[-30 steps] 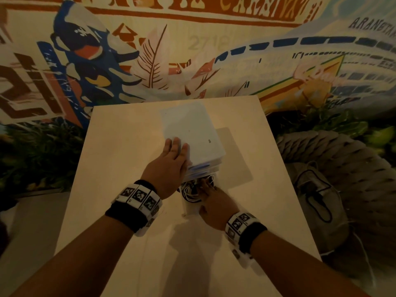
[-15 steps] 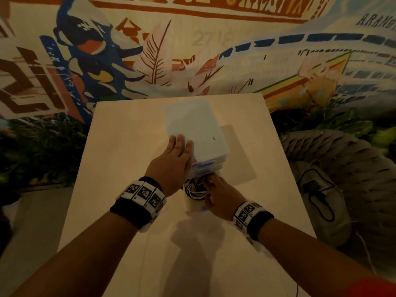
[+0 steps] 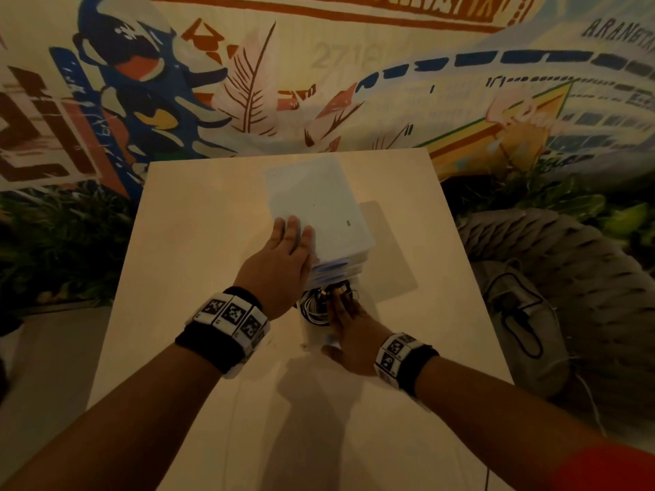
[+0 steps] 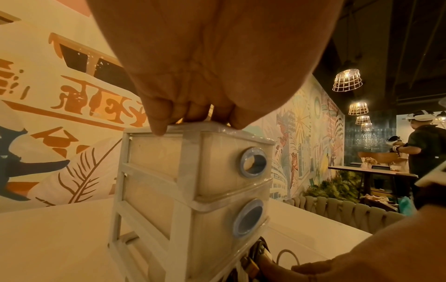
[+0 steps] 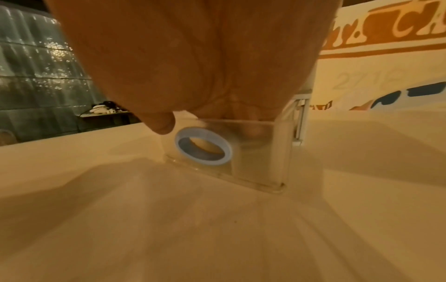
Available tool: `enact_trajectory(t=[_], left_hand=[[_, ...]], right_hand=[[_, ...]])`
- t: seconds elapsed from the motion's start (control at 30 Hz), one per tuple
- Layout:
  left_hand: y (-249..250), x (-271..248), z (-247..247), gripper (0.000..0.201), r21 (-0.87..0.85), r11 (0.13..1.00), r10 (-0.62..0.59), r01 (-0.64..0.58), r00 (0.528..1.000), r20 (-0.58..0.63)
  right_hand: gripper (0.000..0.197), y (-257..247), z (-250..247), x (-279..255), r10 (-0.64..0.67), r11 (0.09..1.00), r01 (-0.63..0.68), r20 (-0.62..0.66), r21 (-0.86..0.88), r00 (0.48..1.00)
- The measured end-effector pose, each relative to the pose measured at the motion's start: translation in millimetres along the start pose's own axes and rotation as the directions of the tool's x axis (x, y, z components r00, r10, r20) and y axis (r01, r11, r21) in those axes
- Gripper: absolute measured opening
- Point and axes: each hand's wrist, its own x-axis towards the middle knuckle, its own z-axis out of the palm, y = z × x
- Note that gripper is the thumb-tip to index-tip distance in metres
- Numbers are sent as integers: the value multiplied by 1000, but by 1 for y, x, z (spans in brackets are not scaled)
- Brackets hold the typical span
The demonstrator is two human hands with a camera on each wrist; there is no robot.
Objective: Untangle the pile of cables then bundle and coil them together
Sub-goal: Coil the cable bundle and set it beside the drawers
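Now retrieval step judged: cables [image 3: 316, 305] lie in pulled-out bottom drawer [image 5: 241, 152], under right hand [image 3: 354, 334] fingers; grip cannot be told. Left hand [image 3: 280, 264] laid flat atop unit [image 3: 326, 210], steadying. Next: cables to be lifted out onto table [image 3: 198, 214].
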Motion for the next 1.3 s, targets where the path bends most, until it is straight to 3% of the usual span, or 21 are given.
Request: enact_trajectory(t=[0.1,0.23,0.33,0.47,0.53,0.63,0.7,0.97,1.13,1.3], left_hand=[[1,-1,-1,59,42,999,25,-25,1000,-6],[1,-2,-2,59,-19,1000,7,-7,1000,-12],[2,-1,-2,59,-8,1000,6,-6,1000,-6],[1,0,-1,59,25,1000,3,-3,1000,4],[1,1,2,61,25,1000,10,-10,1000,-8],[-2,2,6,78,6,1000,30,-30,998,-48],[-2,1,8,77,2,999,41,-41,996,-74],[-3,1,8,74,43,997,61,-58,996,-63],[-1,1,6,74,84,995,58,-54,997,-52],[2,0,-2,89,73,997,40,-39,999,-12]], right_hand=[[90,0,-5,0,-27,997,26,15,70,1000],[92,3,-3,-2,-47,986,57,-66,158,997],[104,5,-4,-5,-15,996,29,-164,86,986],[108,-1,-6,-4,12,995,-29,-189,-91,982],[111,0,-8,-1,-10,995,-9,-192,-96,981],[108,7,-9,-1,-58,998,57,-189,-10,980],[103,11,-4,-2,-64,996,72,-165,44,984],[104,5,8,-1,4,996,5,-106,85,994],[109,-2,11,0,48,999,-47,-101,13,994],[106,-10,-4,-2,84,995,-89,-130,-36,988]])
